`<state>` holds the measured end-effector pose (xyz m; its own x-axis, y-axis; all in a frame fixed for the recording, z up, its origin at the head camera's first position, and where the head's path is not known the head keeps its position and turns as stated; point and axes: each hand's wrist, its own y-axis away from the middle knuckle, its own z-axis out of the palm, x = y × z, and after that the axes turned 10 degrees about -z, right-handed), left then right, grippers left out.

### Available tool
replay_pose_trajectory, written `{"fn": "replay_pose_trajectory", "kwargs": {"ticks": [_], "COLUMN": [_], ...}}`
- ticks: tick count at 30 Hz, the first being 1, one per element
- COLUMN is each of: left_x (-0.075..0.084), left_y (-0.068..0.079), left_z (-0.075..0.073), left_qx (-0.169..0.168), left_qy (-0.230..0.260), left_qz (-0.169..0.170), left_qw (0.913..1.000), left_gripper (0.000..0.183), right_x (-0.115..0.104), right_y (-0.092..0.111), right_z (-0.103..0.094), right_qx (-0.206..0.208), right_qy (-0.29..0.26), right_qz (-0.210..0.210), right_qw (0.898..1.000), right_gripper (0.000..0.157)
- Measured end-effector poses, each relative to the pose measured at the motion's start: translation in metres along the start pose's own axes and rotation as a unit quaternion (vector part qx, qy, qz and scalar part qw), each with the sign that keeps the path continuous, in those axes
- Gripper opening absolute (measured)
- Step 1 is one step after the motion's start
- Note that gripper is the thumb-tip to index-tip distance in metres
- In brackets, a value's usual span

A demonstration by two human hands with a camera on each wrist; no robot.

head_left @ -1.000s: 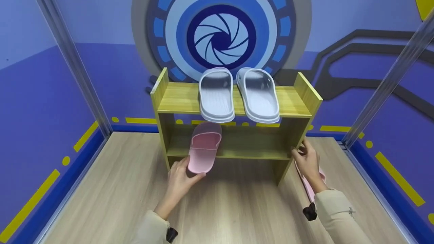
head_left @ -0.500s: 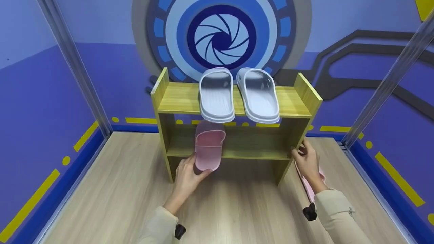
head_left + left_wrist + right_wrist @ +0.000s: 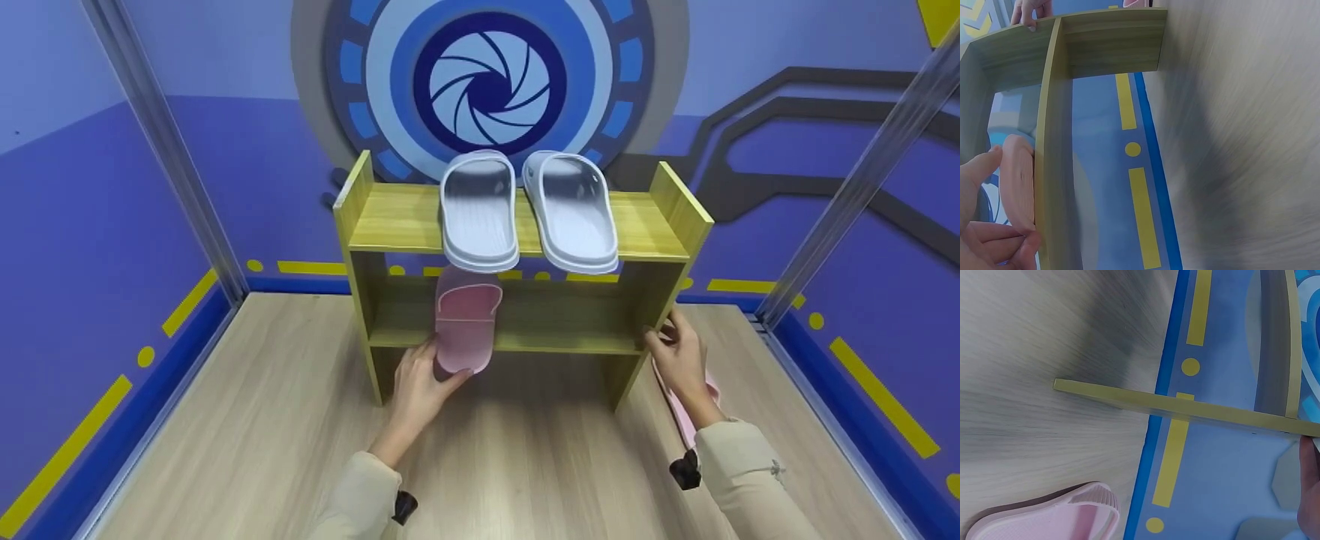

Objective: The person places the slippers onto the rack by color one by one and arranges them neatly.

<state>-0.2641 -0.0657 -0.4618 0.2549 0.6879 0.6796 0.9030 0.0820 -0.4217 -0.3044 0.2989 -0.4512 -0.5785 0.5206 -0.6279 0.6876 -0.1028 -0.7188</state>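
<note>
Pink slipper (image 3: 465, 341) pinched by left hand (image 3: 417, 384), heel past near edge of lower shelf (image 3: 566, 330), left of centre. Rack (image 3: 684, 214) gripped at right by right hand (image 3: 681, 358). If released early, slipper could be tipped off by overhang.

Seen from the head, the left forearm slants toward one o'clock out of its pale sleeve (image 3: 352, 495), and the left hand (image 3: 418, 379), at seven o'clock from the view's centre, pinches with its thumb (image 3: 456, 382) pointing toward two and its fingers opposite. The right forearm leans toward eleven o'clock from a matching cuff (image 3: 739, 446), its right hand (image 3: 681, 361) at four, gripping between thumb and fingers, though how far the outer fingers curl is hard to tell.
</note>
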Motion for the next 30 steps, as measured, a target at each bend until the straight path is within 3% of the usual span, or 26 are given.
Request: {"fn": "replay_pose_trajectory", "kwargs": {"ticks": [4,9,13,17,19,22,25,30], "left_x": [0.000,0.000,-0.002,-0.006,-0.008,-0.014,-0.019,-0.024], "left_y": [0.000,-0.003,-0.013,-0.026,-0.033,-0.041,-0.048,-0.057], "left_z": [-0.001,-0.011,-0.026,-0.045,-0.055,-0.068,-0.076,-0.085], "left_qx": [0.001,0.022,0.089,0.174,0.209,0.242,0.231,0.119], "left_qy": [-0.003,-0.002,0.032,0.077,0.085,0.078,0.061,0.029], "left_qz": [0.000,0.011,0.056,0.106,0.113,0.096,0.055,-0.054], "left_qw": [1.0000,0.9997,0.9939,0.9759,0.9676,0.9624,0.9694,0.9910], "left_gripper": [0.066,0.067,0.059,0.050,0.050,0.056,0.068,0.078], "right_x": [-0.004,-0.026,-0.032,-0.016,-0.008,-0.016,-0.031,-0.037], "right_y": [0.000,0.000,0.000,-0.001,0.000,0.000,-0.001,-0.001], "right_z": [0.000,0.000,-0.001,-0.002,-0.002,-0.001,-0.001,-0.001], "right_qx": [0.001,0.003,0.000,-0.006,-0.005,-0.002,0.003,0.004], "right_qy": [0.006,0.014,0.011,0.004,0.003,0.002,0.000,0.000], "right_qz": [-0.006,-0.016,-0.015,-0.005,-0.005,-0.005,-0.005,-0.001], "right_qw": [1.000,1.000,1.000,1.000,1.000,1.000,1.000,1.000], "right_gripper": [0.042,0.038,0.039,0.043,0.044,0.044,0.043,0.042]}}
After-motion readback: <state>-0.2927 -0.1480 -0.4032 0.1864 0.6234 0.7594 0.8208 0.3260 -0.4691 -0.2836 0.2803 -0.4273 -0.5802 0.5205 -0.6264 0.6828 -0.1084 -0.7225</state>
